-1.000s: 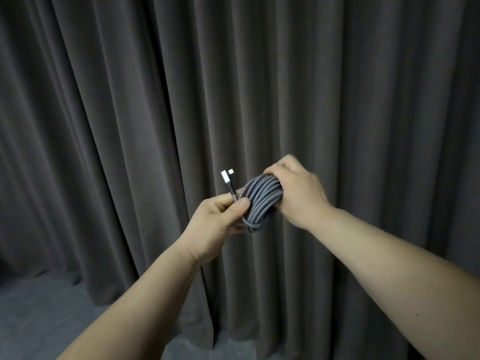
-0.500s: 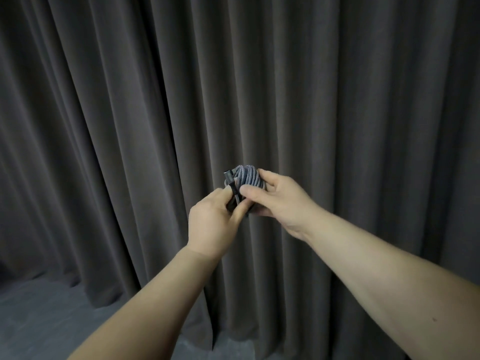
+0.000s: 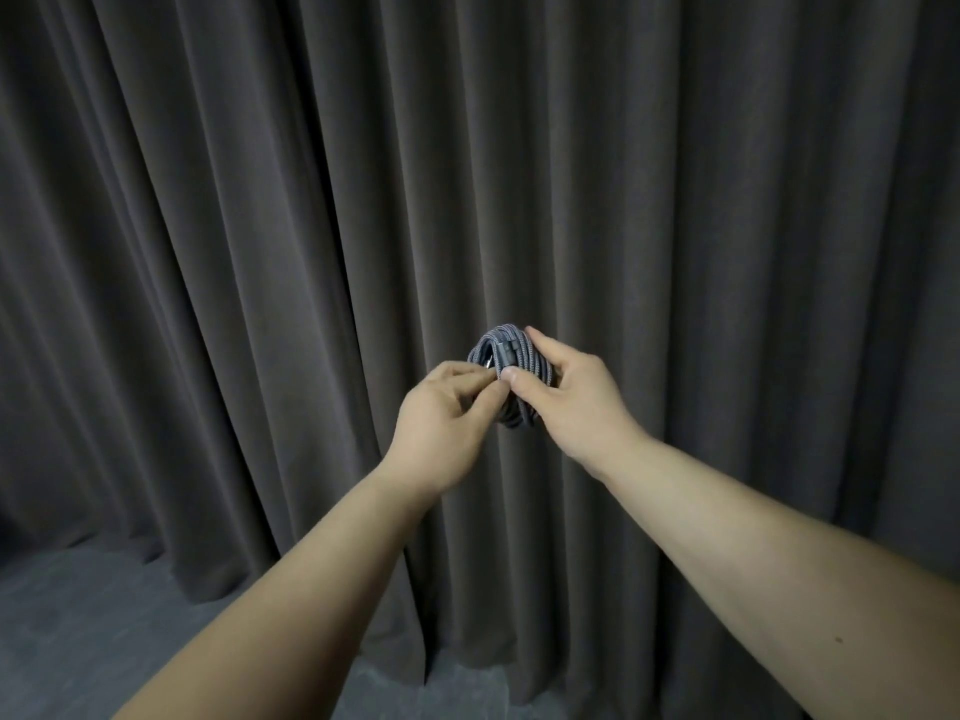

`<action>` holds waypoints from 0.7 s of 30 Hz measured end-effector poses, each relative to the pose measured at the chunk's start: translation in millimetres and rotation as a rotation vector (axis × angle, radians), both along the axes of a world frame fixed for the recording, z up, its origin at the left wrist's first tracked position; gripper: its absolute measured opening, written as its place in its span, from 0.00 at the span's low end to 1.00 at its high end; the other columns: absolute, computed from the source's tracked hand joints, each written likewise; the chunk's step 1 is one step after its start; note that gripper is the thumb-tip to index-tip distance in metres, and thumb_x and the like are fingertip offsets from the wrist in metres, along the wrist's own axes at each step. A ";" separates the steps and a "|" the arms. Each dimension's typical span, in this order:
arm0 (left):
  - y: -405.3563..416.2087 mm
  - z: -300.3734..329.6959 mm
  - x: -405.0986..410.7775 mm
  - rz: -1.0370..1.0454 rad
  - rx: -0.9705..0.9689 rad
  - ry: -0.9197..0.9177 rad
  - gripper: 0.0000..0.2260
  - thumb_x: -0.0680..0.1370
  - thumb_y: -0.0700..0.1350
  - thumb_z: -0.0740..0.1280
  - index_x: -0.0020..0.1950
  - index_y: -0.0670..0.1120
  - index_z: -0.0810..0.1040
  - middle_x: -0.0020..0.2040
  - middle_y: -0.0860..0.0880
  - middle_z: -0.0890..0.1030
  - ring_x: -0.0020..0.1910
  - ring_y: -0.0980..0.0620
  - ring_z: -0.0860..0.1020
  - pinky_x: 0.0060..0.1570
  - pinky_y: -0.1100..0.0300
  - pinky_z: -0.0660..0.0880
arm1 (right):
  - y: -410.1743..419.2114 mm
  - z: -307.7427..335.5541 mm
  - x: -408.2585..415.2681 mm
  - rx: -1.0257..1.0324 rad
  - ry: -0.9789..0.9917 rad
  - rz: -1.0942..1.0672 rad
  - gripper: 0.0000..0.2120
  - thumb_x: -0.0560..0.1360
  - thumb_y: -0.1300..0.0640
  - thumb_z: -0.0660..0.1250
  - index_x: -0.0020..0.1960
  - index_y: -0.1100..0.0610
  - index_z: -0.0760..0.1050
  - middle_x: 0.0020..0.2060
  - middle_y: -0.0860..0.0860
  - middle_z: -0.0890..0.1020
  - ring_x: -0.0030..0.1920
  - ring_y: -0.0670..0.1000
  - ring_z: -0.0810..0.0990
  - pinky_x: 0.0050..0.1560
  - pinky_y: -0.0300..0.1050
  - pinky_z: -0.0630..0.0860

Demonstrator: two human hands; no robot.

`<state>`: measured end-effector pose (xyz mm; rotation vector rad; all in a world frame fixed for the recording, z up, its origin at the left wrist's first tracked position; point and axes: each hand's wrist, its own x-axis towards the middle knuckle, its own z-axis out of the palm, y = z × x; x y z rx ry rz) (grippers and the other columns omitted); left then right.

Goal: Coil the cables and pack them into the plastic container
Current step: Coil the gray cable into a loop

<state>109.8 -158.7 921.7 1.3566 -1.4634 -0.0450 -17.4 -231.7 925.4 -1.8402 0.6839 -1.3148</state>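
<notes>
Cable (image 3: pixel 524 356) coiled tight; right hand (image 3: pixel 571 402) grips the bundle; left hand (image 3: pixel 441 413) pinches its end beside the plug (image 3: pixel 506 353); packing undone, container unseen.

A single wide-angle view from the person's head, facing forward and slightly down — both forearms reach in from the lower corners to mid-frame, close to the lens; a pleated curtain (image 3: pixel 675 200) fills the frame, floor (image 3: pixel 78 641) at lower left
</notes>
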 end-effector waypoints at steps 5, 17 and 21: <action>0.2 13.0 -3.1 -0.177 0.142 0.340 0.04 0.77 0.42 0.70 0.49 0.49 0.83 0.36 0.55 0.84 0.36 0.62 0.79 0.42 0.65 0.77 | -1.7 -0.1 -3.1 0.012 -0.027 0.039 0.26 0.73 0.58 0.72 0.70 0.55 0.71 0.63 0.50 0.78 0.62 0.45 0.77 0.68 0.47 0.71; 1.1 17.8 -0.1 -0.254 0.166 0.551 0.05 0.82 0.38 0.62 0.48 0.40 0.74 0.42 0.42 0.83 0.37 0.50 0.83 0.33 0.62 0.78 | -7.4 -1.0 0.3 0.011 -0.006 0.033 0.28 0.69 0.59 0.76 0.68 0.53 0.73 0.58 0.47 0.81 0.57 0.43 0.80 0.64 0.45 0.74; 2.3 13.6 2.5 -0.301 0.167 0.579 0.04 0.82 0.38 0.60 0.48 0.41 0.72 0.40 0.44 0.83 0.35 0.52 0.83 0.35 0.61 0.79 | -8.0 -1.6 3.5 -0.005 0.018 0.015 0.28 0.69 0.59 0.76 0.67 0.53 0.74 0.58 0.47 0.81 0.57 0.44 0.79 0.64 0.46 0.74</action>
